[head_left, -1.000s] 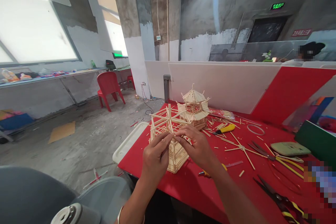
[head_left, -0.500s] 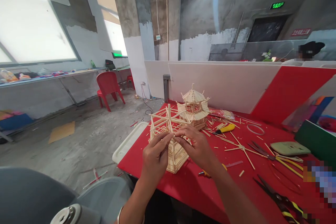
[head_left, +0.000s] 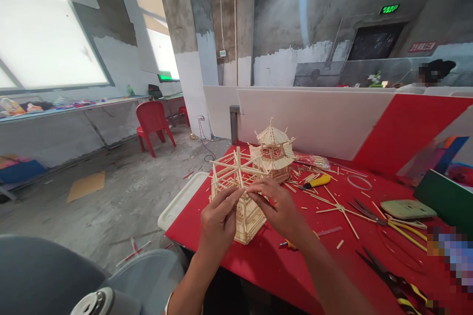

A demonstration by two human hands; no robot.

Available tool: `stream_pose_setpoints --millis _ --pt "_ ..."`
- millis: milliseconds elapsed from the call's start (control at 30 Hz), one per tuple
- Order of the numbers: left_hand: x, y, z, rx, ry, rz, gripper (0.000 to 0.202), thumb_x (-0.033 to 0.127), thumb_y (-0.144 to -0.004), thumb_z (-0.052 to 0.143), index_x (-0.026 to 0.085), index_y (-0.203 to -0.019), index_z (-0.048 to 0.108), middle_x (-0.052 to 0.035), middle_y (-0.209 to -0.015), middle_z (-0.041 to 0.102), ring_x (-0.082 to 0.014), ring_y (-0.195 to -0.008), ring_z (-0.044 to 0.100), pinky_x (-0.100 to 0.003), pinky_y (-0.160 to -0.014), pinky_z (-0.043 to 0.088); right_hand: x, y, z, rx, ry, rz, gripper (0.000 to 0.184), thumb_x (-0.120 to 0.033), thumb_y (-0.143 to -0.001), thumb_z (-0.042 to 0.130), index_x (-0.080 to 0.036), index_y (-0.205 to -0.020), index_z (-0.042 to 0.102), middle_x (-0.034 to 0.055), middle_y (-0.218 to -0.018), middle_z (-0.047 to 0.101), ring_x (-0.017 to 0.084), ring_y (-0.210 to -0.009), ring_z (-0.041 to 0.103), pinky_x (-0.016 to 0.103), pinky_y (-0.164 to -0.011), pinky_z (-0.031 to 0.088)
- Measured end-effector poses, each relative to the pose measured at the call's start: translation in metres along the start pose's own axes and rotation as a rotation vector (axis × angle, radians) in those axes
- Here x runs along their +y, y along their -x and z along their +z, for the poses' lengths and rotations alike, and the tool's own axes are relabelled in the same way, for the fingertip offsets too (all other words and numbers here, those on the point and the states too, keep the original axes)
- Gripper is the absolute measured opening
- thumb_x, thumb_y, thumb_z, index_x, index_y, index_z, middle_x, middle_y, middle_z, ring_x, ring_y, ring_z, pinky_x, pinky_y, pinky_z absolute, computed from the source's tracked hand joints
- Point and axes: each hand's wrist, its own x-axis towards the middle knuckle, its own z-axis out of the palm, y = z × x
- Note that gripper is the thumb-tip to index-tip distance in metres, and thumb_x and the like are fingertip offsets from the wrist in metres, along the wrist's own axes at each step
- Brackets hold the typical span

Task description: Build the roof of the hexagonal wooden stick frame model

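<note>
A half-built pavilion model of pale thin wooden sticks [head_left: 246, 226] stands at the near edge of the red table, its open roof frame on top. My left hand [head_left: 220, 216] pinches the near corner of that frame, thumb and fingers together. From the other side my right hand [head_left: 275, 205] pinches the same corner, its fingertips almost meeting the left ones. Whatever lies between the fingertips is too small and covered to make out. Behind it rises a finished-looking stick pavilion [head_left: 272, 152] with tiered roofs.
On the red table [head_left: 258, 275] lie loose sticks, a yellow utility knife [head_left: 317, 181], a star of joined sticks [head_left: 340, 208], yellow-handled pliers [head_left: 391, 224] and black scissors [head_left: 391, 278]. A white partition [head_left: 303, 118] borders the back. One person [head_left: 436, 76] sits beyond it.
Almost nothing differs. Both hands stay at the same corner of the stick frame, with only a very slight shift of the fingers.
</note>
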Motion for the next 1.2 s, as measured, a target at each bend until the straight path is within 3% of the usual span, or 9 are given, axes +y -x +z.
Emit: stream_pose_setpoints --millis 433,667,1200 --pt "-0.0006 0.0001 0.0011 0.003 -0.015 0.032 0.038 0.002 -0.089 0.052 0.021 -0.114 0.072 -0.0092 -0.112 0.073 -0.0151 -0.102 0.071 -0.022 -0.086 0.057 0.0019 0.0030 0.0020 0.027 0.031 -0.040 0.017 -0.017 -0.096 0.057 -0.023 -0.105 0.069 0.0055 -0.102 0.068 0.019 -0.100 0.061 0.035 -0.089 0.051" --pt "0.0010 0.0016 0.0002 -0.022 -0.071 0.032 0.037 0.002 -0.089 0.051 0.020 -0.113 0.071 -0.0102 -0.114 0.072 -0.0172 -0.103 0.071 -0.026 -0.085 0.059 0.0044 0.0031 0.0039 0.061 0.076 -0.101 0.017 -0.015 -0.095 0.057 -0.022 -0.104 0.069 0.0060 -0.101 0.068 0.019 -0.098 0.060 0.036 -0.088 0.051" --pt "0.0066 -0.0010 -0.0075 -0.092 -0.197 0.055 0.040 0.002 -0.084 0.050 0.020 -0.112 0.072 -0.0090 -0.115 0.073 -0.0178 -0.100 0.073 -0.025 -0.082 0.061 -0.0023 0.0058 0.0030 0.018 0.370 -0.176 0.022 -0.010 -0.096 0.050 -0.016 -0.108 0.067 0.0087 -0.102 0.070 0.022 -0.096 0.062 0.038 -0.087 0.055"
